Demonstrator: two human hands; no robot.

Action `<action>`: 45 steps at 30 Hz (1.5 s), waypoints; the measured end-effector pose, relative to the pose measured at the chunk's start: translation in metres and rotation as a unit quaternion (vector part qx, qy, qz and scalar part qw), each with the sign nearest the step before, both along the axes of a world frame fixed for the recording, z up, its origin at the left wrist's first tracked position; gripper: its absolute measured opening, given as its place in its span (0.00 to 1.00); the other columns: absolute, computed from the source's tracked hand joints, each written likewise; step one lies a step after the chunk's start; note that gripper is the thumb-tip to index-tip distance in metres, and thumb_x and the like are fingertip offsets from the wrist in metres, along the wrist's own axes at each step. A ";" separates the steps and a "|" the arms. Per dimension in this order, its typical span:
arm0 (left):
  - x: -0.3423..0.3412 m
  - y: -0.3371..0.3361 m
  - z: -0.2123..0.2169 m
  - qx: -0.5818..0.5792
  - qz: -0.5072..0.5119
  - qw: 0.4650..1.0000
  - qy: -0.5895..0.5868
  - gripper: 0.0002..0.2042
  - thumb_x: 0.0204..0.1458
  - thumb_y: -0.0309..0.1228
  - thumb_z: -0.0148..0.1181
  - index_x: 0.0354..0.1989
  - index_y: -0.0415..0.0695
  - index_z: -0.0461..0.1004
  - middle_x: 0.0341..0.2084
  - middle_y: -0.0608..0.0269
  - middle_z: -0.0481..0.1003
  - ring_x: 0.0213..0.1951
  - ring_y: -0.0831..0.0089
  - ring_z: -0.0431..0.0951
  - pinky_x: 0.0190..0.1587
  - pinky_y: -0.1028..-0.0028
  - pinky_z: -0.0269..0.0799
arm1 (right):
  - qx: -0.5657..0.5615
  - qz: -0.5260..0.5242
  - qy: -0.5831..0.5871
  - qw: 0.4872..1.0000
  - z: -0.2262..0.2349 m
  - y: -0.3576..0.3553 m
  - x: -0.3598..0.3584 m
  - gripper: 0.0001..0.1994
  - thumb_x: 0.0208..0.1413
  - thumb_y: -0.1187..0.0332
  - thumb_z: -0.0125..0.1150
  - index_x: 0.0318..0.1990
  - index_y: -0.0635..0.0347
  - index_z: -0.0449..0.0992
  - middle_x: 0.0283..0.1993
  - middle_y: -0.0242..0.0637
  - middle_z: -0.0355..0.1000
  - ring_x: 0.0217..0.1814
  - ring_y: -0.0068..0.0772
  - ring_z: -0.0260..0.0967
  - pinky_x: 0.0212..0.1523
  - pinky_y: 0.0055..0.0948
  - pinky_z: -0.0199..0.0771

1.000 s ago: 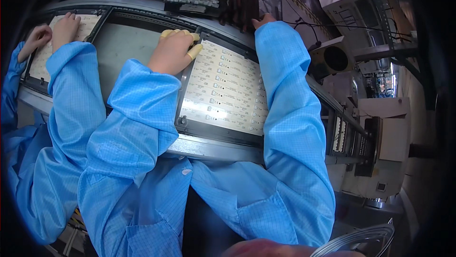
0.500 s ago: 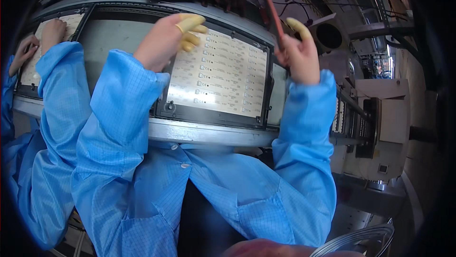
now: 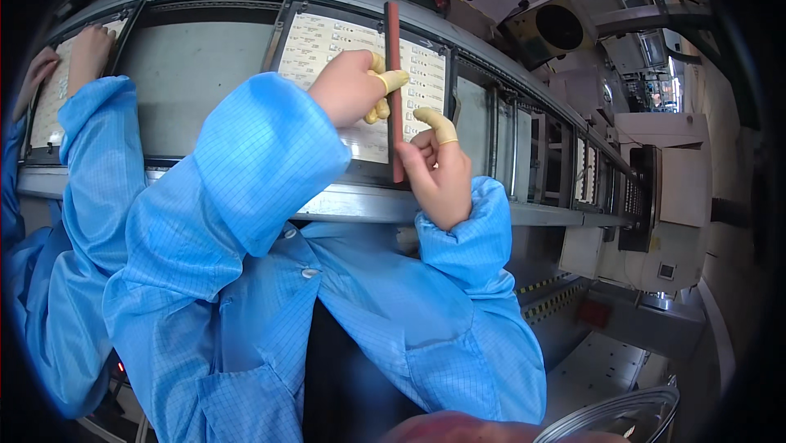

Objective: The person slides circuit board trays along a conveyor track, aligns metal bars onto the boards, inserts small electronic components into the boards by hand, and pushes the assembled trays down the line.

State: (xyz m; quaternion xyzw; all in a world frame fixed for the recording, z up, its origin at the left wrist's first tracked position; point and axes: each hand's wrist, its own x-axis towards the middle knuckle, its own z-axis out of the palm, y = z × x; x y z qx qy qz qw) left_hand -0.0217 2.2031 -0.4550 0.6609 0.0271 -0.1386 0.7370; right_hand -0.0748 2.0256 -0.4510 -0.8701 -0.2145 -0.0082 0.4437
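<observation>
A long, narrow dark red tube (image 3: pixel 393 33) stands almost upright in front of me. My right hand (image 3: pixel 440 177) grips its lower part, with a yellow finger cot on the raised fingertip. My left hand (image 3: pixel 354 87), also with yellow finger cots, pinches the tube's middle from the left. Both hands hover over a white panel of small circuit boards (image 3: pixel 323 38) lying in a dark carrier on the conveyor line. My sleeves and coat are blue.
The grey conveyor rail (image 3: pixel 360 205) runs across in front of me, with more slotted carriers (image 3: pixel 524 148) to the right. At the far left a co-worker in blue has a hand (image 3: pixel 88 48) on another white panel (image 3: pixel 51 103). Cabinets and a round vent (image 3: pixel 561 27) stand at right.
My right hand has brought the dark red tube down from the upper right to the middle. My left hand has left the panel and taken hold of the tube.
</observation>
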 end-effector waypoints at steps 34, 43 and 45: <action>0.036 -0.034 -0.031 0.524 -0.177 0.789 -0.268 0.31 0.46 0.22 0.47 0.64 0.51 0.54 0.65 0.72 0.51 0.61 0.59 0.57 0.60 0.63 0.57 | -0.192 -0.142 -0.036 0.970 -0.059 -0.015 0.041 0.26 0.49 0.70 0.56 0.59 0.61 0.63 0.21 0.39 0.70 0.21 0.33 0.69 0.28 0.32 0.70; 0.033 -0.034 -0.033 0.528 -0.192 0.775 -0.288 0.31 0.47 0.26 0.49 0.64 0.48 0.54 0.64 0.67 0.53 0.60 0.56 0.57 0.60 0.62 0.56 | -0.189 -0.137 -0.031 0.972 -0.055 -0.022 0.038 0.25 0.48 0.70 0.60 0.57 0.61 0.65 0.20 0.36 0.68 0.20 0.30 0.67 0.25 0.30 0.68; 0.034 -0.036 -0.033 0.524 -0.203 0.778 -0.281 0.31 0.47 0.28 0.51 0.64 0.46 0.53 0.63 0.62 0.54 0.60 0.54 0.57 0.61 0.61 0.55 | -0.200 -0.132 -0.016 0.971 -0.043 -0.032 0.033 0.25 0.48 0.69 0.61 0.55 0.61 0.66 0.20 0.36 0.68 0.20 0.30 0.67 0.24 0.29 0.67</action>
